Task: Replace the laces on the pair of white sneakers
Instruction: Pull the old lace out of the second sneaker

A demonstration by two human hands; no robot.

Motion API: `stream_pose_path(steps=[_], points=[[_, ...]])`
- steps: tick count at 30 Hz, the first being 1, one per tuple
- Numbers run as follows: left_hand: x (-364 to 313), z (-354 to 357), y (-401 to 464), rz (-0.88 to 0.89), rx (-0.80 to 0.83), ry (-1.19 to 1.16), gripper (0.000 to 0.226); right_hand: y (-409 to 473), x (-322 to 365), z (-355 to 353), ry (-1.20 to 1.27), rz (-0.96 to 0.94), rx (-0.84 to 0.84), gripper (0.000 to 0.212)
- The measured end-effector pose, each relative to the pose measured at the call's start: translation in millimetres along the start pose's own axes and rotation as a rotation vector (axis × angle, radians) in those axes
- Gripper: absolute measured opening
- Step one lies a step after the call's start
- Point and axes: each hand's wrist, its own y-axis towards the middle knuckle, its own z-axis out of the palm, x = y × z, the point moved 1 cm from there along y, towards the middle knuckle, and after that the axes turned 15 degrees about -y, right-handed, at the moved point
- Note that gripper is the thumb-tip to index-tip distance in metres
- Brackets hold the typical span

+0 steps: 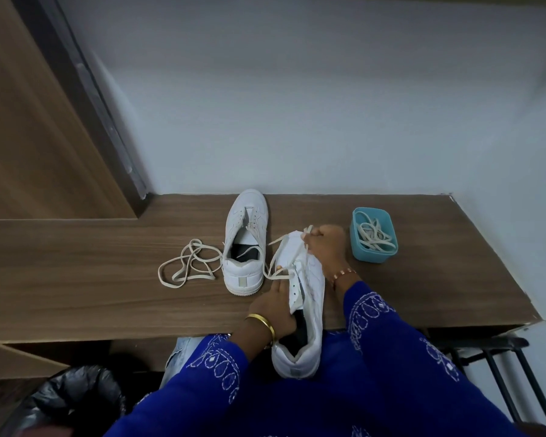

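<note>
Right hand (323,244) curled at the toe of the near sneaker (303,298), fingers pinching the lace (279,272) where it meets the front eyelets. Left hand (273,305) gripping the same sneaker at its side, thumb by the collar (gold bangle on that wrist), heel hanging past the worktop (76,272) edge over the lap. Lace ends trailing leftward from between the two hands. Just left of the left fingers, second sneaker (245,244), unlaced, standing toe toward the wall. Farther left, loose lace (186,263) in loops. Right of the right fingers, blue tub (374,234) holding more laces.
</note>
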Motion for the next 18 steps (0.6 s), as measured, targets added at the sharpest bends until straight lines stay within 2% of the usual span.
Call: stream_pose_path(steps=[3, 7, 11, 13, 18], points=[[-2.3, -2.5, 0.3, -0.006, 0.019, 0.057, 0.086, 5.1, 22.0, -17.9, 0.165, -0.011, -0.066, 0.037], [-4.3, -2.3, 1.1, -0.013, 0.072, 0.126, 0.087, 9.4, 51.5, -43.4, 0.255, -0.075, -0.125, 0.027], [-12.0, -2.1, 0.9, -0.026, 0.096, 0.186, 0.089, 14.3, 92.8, -86.0, 0.402, -0.226, -0.263, 0.010], [-14.8, 0.2, 1.7, -0.036, 0.101, 0.186, 0.088, 19.9, 107.1, -100.2, 0.426, -0.282, -0.277, 0.008], [-3.9, 7.2, 4.6, -0.021, 0.038, 0.051, 0.088, 16.9, 90.6, -77.1, 0.372, -0.301, -0.161, 0.012]])
